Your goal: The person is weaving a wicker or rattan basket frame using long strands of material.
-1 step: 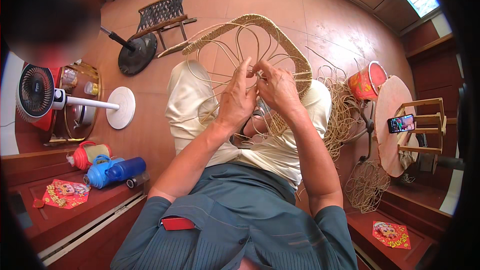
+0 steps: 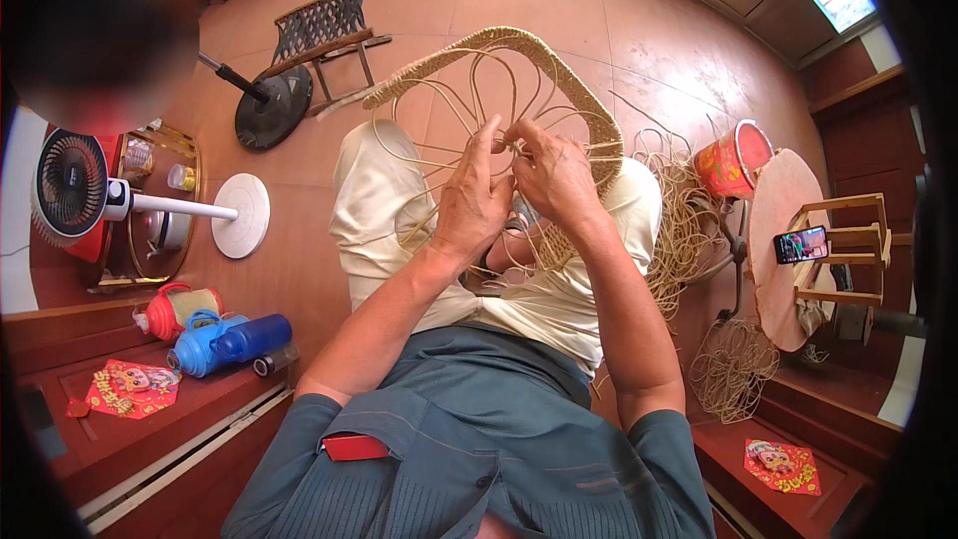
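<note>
A woven rattan piece [image 2: 587,100] with a braided, rounded rim rests across my knees. Thin bare strands [image 2: 477,90] loop inward from that rim toward my hands. My right hand [image 2: 555,178] has its thumb and fingers bent in a pinch on the strands where they gather in the middle. Close against it, my left hand [image 2: 471,208] holds strands there too, its index finger pointing up and its thumb near the right fingers. The exact crossing between the fingertips is partly hidden. More woven cane [image 2: 557,248] shows below my right wrist.
Loose cane coils [image 2: 679,225] lie on the floor at right, near a red bucket [image 2: 733,158] and a round wooden top [image 2: 778,289] bearing a phone [image 2: 801,245]. A folding stool [image 2: 321,32] and white fan base [image 2: 240,216] stand left. Blue flasks [image 2: 235,339] sit lower left.
A loose cane strand at the far left end of the rim has shifted and looks blurred now. Both hands stay nearly where they were.
</note>
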Demonstrator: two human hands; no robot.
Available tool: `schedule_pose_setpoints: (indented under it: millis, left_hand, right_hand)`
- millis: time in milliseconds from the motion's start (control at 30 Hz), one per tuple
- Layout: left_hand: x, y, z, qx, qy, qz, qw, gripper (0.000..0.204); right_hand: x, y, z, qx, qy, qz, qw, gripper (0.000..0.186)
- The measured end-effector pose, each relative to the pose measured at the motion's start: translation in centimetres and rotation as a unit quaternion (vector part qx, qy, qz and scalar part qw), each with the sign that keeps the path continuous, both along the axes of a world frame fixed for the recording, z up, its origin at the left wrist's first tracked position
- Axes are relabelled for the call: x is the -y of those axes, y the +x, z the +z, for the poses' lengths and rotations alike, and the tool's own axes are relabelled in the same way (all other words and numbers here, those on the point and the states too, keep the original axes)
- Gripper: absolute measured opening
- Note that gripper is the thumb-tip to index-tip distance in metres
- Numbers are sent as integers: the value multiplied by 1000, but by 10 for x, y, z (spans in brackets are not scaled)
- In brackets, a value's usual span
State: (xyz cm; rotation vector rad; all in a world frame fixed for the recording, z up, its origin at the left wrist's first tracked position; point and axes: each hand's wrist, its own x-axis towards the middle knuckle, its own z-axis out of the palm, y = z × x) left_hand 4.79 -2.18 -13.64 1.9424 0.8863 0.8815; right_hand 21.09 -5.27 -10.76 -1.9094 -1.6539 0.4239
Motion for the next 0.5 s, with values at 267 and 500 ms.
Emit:
schedule_pose_setpoints:
  millis: [267, 500]
  left_hand:
    - [4, 6, 11, 228, -361, -32, 904, 67]
    - [-2, 7, 3, -11, -100, 36, 994, 63]
  right_hand:
    - [3, -4, 6, 26, 1, -2, 1000, 33]
    - [7, -2, 12, 4, -3, 19, 1000, 30]
